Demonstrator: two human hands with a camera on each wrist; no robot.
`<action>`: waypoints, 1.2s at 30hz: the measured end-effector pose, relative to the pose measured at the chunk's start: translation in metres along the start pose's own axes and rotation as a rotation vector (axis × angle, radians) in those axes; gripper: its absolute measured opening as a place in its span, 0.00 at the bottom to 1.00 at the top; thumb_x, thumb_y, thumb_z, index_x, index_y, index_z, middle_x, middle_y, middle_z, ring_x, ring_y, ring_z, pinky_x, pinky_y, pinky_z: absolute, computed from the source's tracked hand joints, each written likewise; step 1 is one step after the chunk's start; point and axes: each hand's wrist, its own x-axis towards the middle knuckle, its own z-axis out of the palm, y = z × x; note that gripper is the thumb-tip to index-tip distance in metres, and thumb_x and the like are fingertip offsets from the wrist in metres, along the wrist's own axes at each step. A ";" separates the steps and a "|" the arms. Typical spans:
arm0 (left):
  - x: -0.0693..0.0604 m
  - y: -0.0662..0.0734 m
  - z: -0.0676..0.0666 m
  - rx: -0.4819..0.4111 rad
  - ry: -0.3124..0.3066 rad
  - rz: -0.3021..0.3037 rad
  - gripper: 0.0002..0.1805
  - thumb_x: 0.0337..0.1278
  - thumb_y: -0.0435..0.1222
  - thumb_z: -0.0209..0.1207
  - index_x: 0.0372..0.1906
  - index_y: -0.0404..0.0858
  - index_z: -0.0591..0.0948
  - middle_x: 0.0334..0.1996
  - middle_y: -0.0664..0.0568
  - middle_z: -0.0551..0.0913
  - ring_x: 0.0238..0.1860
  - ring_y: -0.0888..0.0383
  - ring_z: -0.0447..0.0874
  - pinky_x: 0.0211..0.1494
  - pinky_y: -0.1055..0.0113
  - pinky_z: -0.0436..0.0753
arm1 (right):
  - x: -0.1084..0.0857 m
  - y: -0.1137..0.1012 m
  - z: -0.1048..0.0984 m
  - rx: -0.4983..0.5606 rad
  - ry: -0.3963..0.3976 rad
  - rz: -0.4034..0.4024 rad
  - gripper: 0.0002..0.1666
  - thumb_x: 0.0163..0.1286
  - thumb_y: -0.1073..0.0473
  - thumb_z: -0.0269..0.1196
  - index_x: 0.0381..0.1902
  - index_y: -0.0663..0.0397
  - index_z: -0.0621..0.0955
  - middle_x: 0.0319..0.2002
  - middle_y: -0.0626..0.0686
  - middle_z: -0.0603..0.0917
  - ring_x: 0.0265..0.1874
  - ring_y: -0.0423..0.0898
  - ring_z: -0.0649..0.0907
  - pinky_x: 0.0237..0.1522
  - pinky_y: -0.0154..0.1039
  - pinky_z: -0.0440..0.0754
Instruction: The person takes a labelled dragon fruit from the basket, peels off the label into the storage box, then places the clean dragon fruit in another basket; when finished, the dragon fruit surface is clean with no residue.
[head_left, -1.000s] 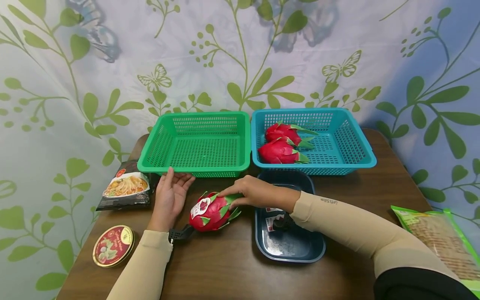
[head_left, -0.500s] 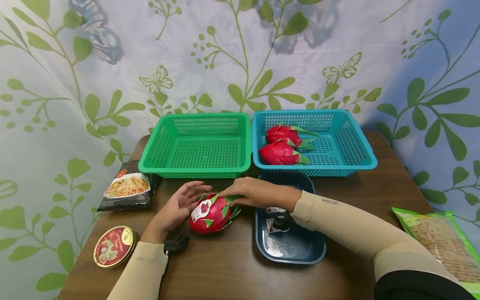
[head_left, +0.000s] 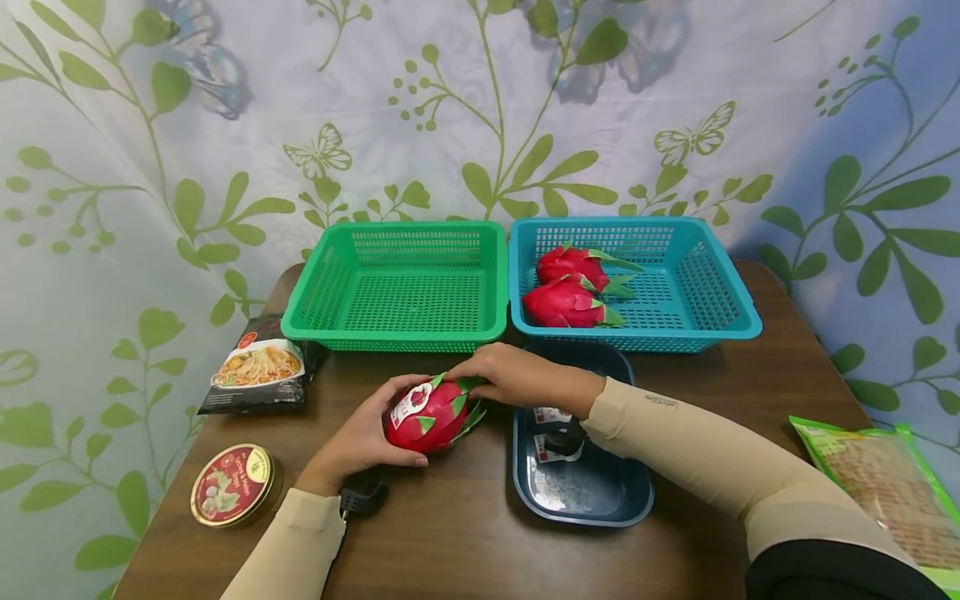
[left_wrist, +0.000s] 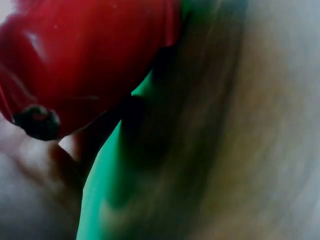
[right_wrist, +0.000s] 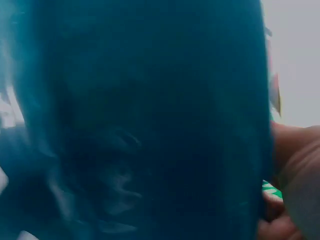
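Observation:
A red dragon fruit (head_left: pixel 429 427) with green leaf tips and a white label lies on the brown table in front of the green basket. My left hand (head_left: pixel 363 437) holds its left side, thumb at the front, far fingers partly hidden behind it. With thumb and fingers, my right hand (head_left: pixel 517 379) pinches the leafy end. In the left wrist view the dragon fruit (left_wrist: pixel 85 60) is close up, its dark blossom end against the hand. The right wrist view is mostly filled by the dark blue basin (right_wrist: pixel 165 120), with part of the right hand (right_wrist: pixel 295 155) at its edge.
Behind stand a green basket (head_left: pixel 397 343) and a blue basket (head_left: pixel 645 337) with two dragon fruits (head_left: pixel 566 302). The basin (head_left: pixel 585 500) below my right forearm contains stickers (head_left: pixel 551 448). A noodle packet (head_left: pixel 255 375) and round tin (head_left: pixel 231 485) lie left, a green-edged bag (head_left: pixel 877 483) right.
My left hand has left the green basket's front rim, come down to the dragon fruit and taken hold of its left side. The right hand keeps its grip on the leafy end.

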 end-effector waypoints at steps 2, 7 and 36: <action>0.001 0.000 0.002 0.017 0.013 -0.006 0.56 0.39 0.29 0.84 0.76 0.53 0.67 0.69 0.52 0.72 0.67 0.45 0.69 0.58 0.53 0.84 | -0.001 -0.002 -0.004 0.007 -0.023 0.022 0.29 0.72 0.63 0.72 0.69 0.55 0.81 0.61 0.50 0.85 0.57 0.46 0.82 0.59 0.38 0.80; 0.003 -0.002 0.006 0.056 0.049 0.032 0.59 0.34 0.29 0.86 0.76 0.49 0.68 0.69 0.52 0.73 0.67 0.47 0.71 0.60 0.57 0.83 | 0.003 -0.012 -0.015 0.107 0.001 0.045 0.31 0.72 0.64 0.70 0.71 0.62 0.77 0.63 0.55 0.84 0.59 0.49 0.83 0.60 0.41 0.81; 0.010 -0.003 0.012 0.078 0.184 0.195 0.64 0.26 0.24 0.88 0.77 0.39 0.65 0.71 0.45 0.74 0.65 0.47 0.75 0.62 0.63 0.81 | -0.002 -0.073 -0.042 0.273 0.190 -0.053 0.07 0.68 0.59 0.76 0.43 0.49 0.91 0.39 0.40 0.87 0.36 0.38 0.82 0.40 0.35 0.84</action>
